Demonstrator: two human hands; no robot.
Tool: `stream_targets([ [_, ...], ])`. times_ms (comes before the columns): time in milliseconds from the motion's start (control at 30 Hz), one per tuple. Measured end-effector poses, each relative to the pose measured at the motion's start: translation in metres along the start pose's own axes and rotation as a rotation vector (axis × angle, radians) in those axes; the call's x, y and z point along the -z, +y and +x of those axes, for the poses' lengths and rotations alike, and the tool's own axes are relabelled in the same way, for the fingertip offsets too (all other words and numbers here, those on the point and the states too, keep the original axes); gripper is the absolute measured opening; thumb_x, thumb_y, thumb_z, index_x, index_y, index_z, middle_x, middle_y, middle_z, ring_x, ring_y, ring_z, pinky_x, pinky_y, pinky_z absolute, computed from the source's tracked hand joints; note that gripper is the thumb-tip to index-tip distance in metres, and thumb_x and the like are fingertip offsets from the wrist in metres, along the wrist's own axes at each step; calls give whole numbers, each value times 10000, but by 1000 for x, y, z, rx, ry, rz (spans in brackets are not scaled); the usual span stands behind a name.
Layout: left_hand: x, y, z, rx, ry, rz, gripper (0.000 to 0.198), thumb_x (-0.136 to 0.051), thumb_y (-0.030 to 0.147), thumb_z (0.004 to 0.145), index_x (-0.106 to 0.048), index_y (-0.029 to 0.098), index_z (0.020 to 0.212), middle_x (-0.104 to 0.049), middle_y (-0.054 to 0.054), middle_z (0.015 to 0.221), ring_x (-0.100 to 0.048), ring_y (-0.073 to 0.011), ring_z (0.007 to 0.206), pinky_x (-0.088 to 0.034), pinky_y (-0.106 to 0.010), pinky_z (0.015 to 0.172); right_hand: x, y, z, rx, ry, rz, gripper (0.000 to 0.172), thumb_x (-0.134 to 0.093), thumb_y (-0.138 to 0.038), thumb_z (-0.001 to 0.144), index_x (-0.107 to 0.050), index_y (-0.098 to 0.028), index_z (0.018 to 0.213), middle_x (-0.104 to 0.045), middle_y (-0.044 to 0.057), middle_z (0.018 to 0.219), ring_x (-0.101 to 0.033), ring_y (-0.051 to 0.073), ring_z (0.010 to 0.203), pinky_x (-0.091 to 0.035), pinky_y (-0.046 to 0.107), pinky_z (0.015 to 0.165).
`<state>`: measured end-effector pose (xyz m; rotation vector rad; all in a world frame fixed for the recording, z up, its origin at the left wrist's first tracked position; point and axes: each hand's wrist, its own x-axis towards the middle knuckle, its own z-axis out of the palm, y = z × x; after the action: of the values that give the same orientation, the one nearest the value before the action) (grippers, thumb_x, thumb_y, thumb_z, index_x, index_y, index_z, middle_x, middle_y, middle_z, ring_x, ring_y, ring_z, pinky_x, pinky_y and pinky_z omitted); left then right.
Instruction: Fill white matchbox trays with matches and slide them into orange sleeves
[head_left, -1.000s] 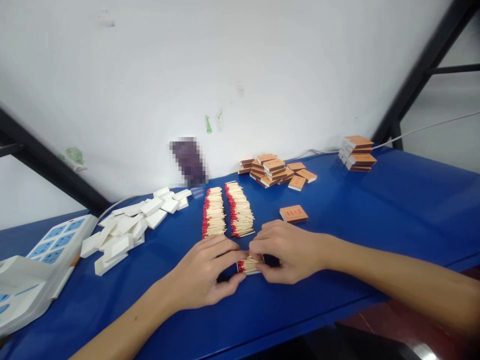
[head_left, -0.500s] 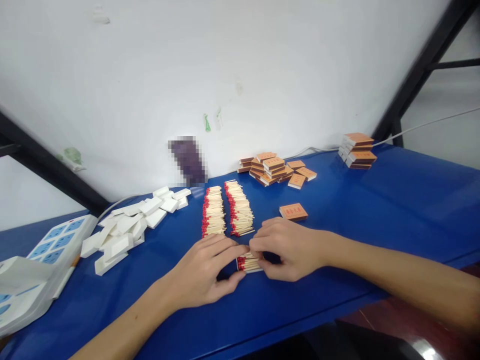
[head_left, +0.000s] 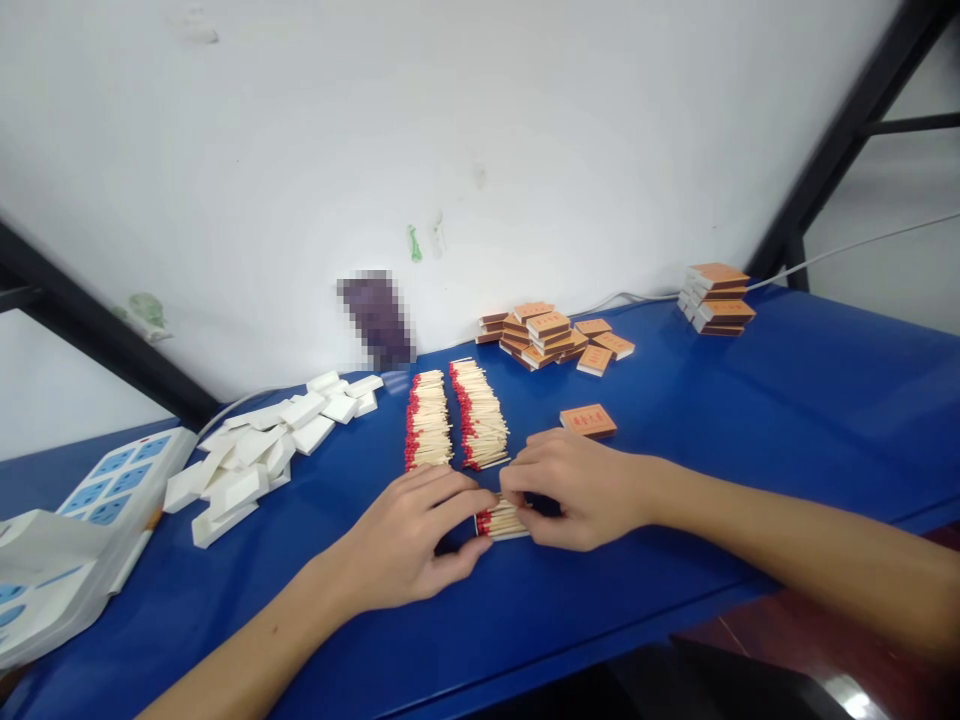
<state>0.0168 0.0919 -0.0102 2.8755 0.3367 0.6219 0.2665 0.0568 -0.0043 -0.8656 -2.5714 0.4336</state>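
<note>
A white matchbox tray (head_left: 504,519) filled with red-headed matches lies on the blue table between my two hands. Thumb and forefinger of my left hand (head_left: 420,535) grip the tray at its left end, by the match heads. My right hand (head_left: 574,490) has its fingers closed at the tray's right end, over the wooden ends of the matches; its fingertips partly hide that end. Just beyond the hands lie two long rows of loose matches, a left row (head_left: 430,420) and a right row (head_left: 478,415), heads to the left. One orange matchbox (head_left: 589,420) lies beyond my right hand.
White empty trays (head_left: 255,450) are heaped on the left, beside a white-and-blue power strip (head_left: 112,510). Orange matchboxes (head_left: 547,335) are piled by the wall, and a neat stack of matchboxes (head_left: 720,298) stands at the back right. A blurred dark object (head_left: 381,320) leans on the wall.
My right hand has shifted slightly, and its fingers now cover a little less of the matches. Both hands stay at the tray; the other things have not moved.
</note>
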Motion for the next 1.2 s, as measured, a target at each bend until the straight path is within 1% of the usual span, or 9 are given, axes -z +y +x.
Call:
stream_targets([
  [133,1,2,0,-4,0,-1,214,-596,229,952,-601,176,1160,-704,-72,1012,-663,-211,889,-544,-353,794,1,0,1,-31,-30,-11,52,-563,-197,831,-533,-192,788,-581,-42,667,-451,109,574,-297,272,646],
  [267,2,3,1,8,-6,-9,174,-585,234,954,-599,173,1117,-703,-68,998,-658,-207,883,-539,-353,807,4,0,2,-57,-51,-26,74,-557,-222,854,-517,-195,798,-566,-45,669,-429,110,574,-283,275,639],
  [367,1,3,2,23,-14,-10,182,-593,239,947,-593,172,1117,-704,-66,1013,-651,-210,892,-534,-357,811,5,0,2,-67,-67,-27,69,-548,-217,857,-502,-200,809,-547,-48,664,-420,113,576,-275,276,633],
  [500,0,4,4,31,-12,-4,170,-576,231,954,-592,168,1111,-702,-69,1022,-640,-215,894,-525,-362,808,3,1,2,-54,-83,-8,51,-543,-207,859,-502,-201,829,-554,-40,686,-439,120,594,-271,277,631],
  [667,-2,6,6,20,-12,8,132,-507,183,988,-598,166,1083,-691,-58,933,-621,-197,824,-507,-341,762,0,1,2,-52,-91,18,65,-553,-203,849,-489,-209,837,-539,-48,679,-446,122,609,-276,270,638],
  [900,-1,5,6,3,-19,-10,167,-488,153,993,-599,162,1117,-691,-64,964,-625,-193,848,-514,-341,782,3,1,2,-41,-105,37,53,-508,-159,841,-485,-207,846,-546,-32,708,-448,134,627,-282,273,644],
  [1067,-2,5,5,9,23,-10,168,-506,147,971,-612,167,1100,-700,-69,990,-641,-199,874,-522,-349,803,4,1,1,-31,-99,12,62,-491,-155,830,-494,-206,865,-548,-21,722,-447,144,636,-285,281,647],
  [1200,-2,6,4,33,71,5,172,-618,239,893,-631,167,1048,-696,-80,986,-638,-220,856,-527,-371,777,4,0,2,-30,-111,11,62,-483,-155,831,-487,-211,858,-529,-26,700,-429,145,614,-290,282,647],
])
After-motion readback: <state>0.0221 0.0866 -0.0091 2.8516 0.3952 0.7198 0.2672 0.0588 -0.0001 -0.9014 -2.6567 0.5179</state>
